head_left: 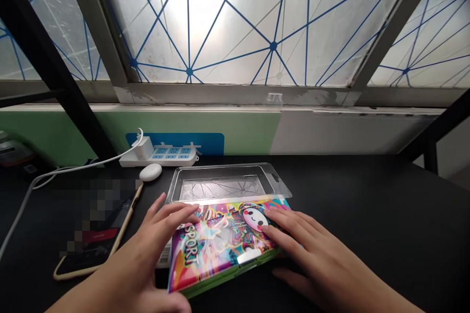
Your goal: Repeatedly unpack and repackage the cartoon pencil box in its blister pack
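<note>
A flat case (220, 247) with a bright cartoon cover, the word "SPORT" and a green side edge lies at a slant on the desk. My left hand (147, 254) spans its left end, fingertips over the far part and thumb at the near left corner. Across the right end rest the outstretched fingers of my right hand (308, 249), beside a smiling white cartoon face; its thumb sits apart, low by the near side. Directly behind the case is a clear plastic tray (277, 186) with a hang hole. Part of a white piece with a barcode shows under the case's left side.
To the left lies a phone (82, 259) in a pale-edged case, partly pixelated. Beyond it are a white oval object (150, 172) and a white power strip (172, 155) with a plugged-in cable (91, 165). Black frame bars (69, 93) flank the black desk (385, 205) before a window.
</note>
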`<state>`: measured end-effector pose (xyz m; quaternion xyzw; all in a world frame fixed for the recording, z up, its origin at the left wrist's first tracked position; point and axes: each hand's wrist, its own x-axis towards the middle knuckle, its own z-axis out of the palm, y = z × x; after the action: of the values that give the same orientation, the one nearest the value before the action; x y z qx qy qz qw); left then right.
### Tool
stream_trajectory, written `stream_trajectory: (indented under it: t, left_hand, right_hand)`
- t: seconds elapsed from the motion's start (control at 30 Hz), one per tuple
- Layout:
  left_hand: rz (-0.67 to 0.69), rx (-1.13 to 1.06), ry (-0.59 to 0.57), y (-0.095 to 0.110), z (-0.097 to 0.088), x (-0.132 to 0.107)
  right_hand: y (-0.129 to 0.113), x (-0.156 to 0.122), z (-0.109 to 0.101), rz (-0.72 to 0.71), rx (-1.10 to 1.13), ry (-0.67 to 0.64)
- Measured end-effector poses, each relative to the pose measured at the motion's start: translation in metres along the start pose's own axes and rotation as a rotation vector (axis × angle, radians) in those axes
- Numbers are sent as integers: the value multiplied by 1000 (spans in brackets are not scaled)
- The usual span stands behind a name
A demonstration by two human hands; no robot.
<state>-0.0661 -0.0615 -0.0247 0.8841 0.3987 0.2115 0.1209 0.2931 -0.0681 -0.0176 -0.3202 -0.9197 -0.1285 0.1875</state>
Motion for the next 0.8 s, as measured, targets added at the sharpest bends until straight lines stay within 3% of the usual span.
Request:
stream_trajectory:
  t: [0.17,0.37,0.53,0.7,0.8]
  left_hand:
    - [75,61,-15,4,-1,3]
    - [120,171,14,14,2,3]
    - [97,38,99,13,7,-6]
    - [-3,-220,108,5,12,-12]
    - [-125,-238,168,7,13,-9]
  right_hand:
    - [3,2,6,-43,-19,56]
    - [3,2,-3,-112,-4,74]
    - [1,-3,-15,-163,-21,123]
    - [3,1,-21,-16,106,144]
    - [12,12,-20,139,157,87]
